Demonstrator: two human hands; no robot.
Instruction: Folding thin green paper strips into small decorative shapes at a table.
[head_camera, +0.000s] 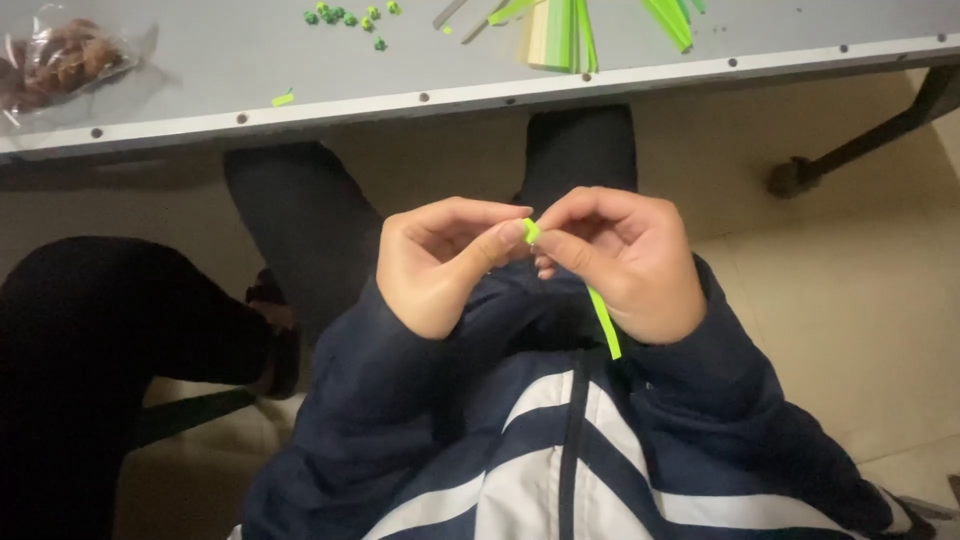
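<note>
Both hands meet over the lap, below the table's near edge (480, 95). The left hand (440, 265) and right hand (625, 260) pinch a green paper strip (603, 320) between thumbs and forefingers; its tail hangs down. More green strips (565, 35) lie near the table's far edge, small green pieces (345, 15) beside them.

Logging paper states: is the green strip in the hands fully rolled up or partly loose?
Partly loose. The green paper strip is pinched at its top between left hand and right hand; its tail hangs straight below.
</note>
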